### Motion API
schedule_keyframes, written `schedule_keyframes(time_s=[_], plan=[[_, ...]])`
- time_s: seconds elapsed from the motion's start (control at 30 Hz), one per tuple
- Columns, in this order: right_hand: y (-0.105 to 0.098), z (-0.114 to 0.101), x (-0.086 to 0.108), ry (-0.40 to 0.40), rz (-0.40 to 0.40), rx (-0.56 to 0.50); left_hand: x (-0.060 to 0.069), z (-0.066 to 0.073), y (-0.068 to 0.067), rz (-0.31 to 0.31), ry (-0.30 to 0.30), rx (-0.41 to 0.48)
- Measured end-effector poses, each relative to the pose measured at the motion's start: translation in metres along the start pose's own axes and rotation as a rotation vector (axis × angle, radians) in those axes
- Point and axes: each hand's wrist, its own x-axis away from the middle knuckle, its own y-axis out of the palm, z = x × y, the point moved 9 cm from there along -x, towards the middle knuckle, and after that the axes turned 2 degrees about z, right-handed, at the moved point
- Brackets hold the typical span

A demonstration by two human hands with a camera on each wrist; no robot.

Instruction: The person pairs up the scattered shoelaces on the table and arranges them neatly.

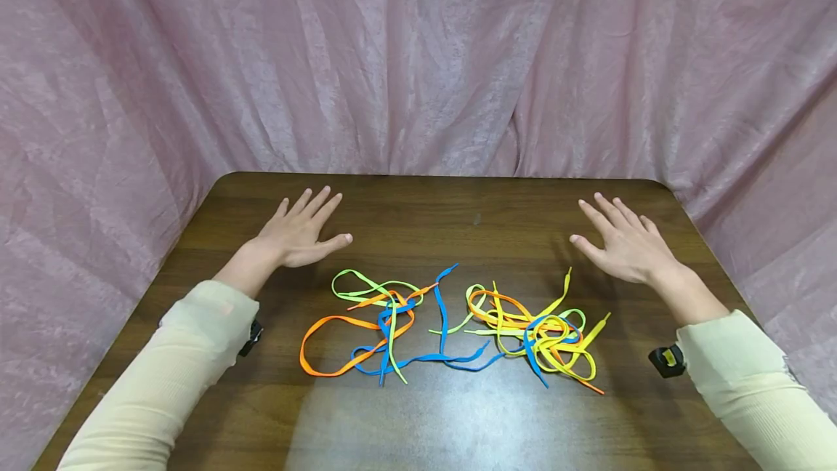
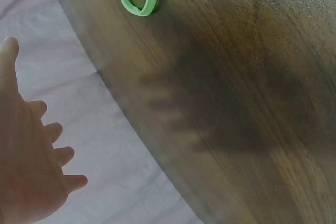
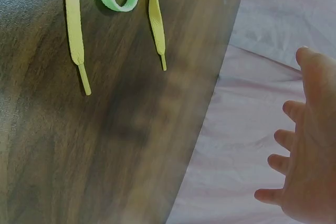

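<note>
While the left hand point(image 1: 297, 236) and right hand point(image 1: 626, 242) hover empty and spread wide toward the far corners of the surface point(image 1: 418, 224), the tangled shoelaces point(image 1: 445, 320) lie between them, well in from the far edge, probably light, soft and floppy, best pinched by the stiffer tips point(image 3: 85, 80).

Pink curtain point(image 1: 392, 57) behind brown table point(image 1: 425, 224).

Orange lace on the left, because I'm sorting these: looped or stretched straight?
Looped: in the head view, the orange lace bends round in a wide curve and crosses the green lace.
</note>
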Motion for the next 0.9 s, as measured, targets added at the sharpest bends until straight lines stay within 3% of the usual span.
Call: schedule_keyframes(time_s=[0.4, 0.9], plan=[[-0.002, -0.01, -0.003, -0.042, 0.031, 0.0, -0.001, 0.003, -0.001, 0.029, 0.021, 0.003], [0.006, -0.041, -0.003, -0.147, 0.042, -0.005, 0.004, 0.021, 0.004, 0.079, 0.102, -0.001]])
